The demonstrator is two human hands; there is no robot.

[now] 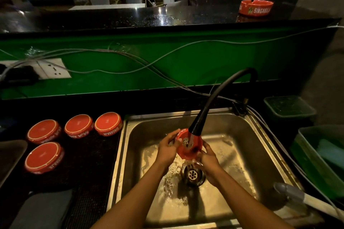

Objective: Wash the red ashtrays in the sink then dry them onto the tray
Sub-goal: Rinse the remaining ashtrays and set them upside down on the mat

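Observation:
A red ashtray (188,148) is held tilted over the steel sink (242,135), right under the black flexible tap (197,124), with water running off it toward the drain (192,174). My left hand (167,148) grips its left rim and my right hand (207,160) grips its lower right edge. Several red ashtrays lie upside down on the dark mat (87,163) left of the sink, among them one at the front (44,157) and one nearest the sink (108,123). Another ashtray (256,9) stands upright on the upper counter, far right.
Grey cables (130,57) trail across the green wall panel above the sink, beside a white socket plate (54,69). Green plastic tubs (320,156) stand right of the sink. A grey-headed tool with a pale handle (297,196) lies on the sink's right corner. A dark tray edge (11,156) shows far left.

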